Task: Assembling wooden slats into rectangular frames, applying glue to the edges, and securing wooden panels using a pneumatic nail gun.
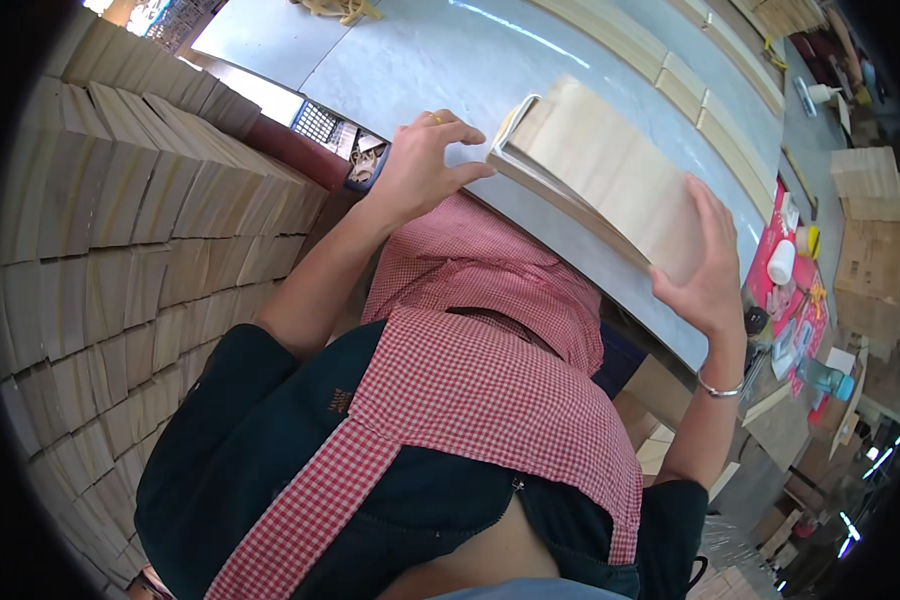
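Observation:
A pale wooden board point(610, 170) is tilted above a second wooden piece at the front edge of the grey table. A white band or strip point(515, 122) curves around the left end of the wood. My right hand point(705, 260) grips the board's right end, thumb on the near side and fingers on the far side. At the left end, my left hand point(428, 165) has thumb and forefinger spread, their tips right beside the wood; whether they touch it I cannot tell.
Tall stacks of wooden blocks point(120, 190) rise at my left. Long wooden strips point(660, 75) lie across the far side of the grey table point(400, 70). At right are a white bottle point(782, 262), a clear bottle with a blue cap point(828, 380) and cardboard boxes point(870, 250).

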Available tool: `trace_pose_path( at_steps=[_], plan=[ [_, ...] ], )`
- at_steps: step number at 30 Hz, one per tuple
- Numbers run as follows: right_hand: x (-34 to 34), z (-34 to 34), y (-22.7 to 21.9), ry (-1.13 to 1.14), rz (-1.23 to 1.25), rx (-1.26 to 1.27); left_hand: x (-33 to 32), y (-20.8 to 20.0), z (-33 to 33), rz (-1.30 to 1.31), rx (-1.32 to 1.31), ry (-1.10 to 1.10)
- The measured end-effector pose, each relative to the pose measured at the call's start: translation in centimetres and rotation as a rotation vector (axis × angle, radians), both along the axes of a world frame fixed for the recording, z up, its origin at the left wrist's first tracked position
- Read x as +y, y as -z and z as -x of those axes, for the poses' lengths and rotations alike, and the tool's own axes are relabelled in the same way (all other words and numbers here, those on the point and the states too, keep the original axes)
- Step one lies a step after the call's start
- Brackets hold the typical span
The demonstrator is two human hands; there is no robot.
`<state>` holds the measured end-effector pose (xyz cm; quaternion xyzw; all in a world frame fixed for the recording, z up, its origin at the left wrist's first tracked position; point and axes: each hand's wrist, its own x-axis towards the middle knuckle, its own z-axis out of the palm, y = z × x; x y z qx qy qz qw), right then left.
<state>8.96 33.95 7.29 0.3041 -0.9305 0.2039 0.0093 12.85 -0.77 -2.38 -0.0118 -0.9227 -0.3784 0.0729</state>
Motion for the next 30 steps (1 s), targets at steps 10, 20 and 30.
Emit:
trace_pose_path(
  at_steps=[10, 20, 30],
  plan=[
    [-1.0, 2.8, 1.6, -0.094, -0.102, -0.026, 1.2, 0.0, 0.9, -0.016, 0.071, -0.037],
    [-0.4, 2.8, 3.9, -0.113, -0.143, 0.016, 1.6, 0.1, 0.7, 0.297, 0.304, 0.005],
    [-0.8, 3.0, 4.8, -0.127, -0.160, 0.041, 1.6, -0.5, 0.7, 0.318, 0.278, 0.029]
  ],
)
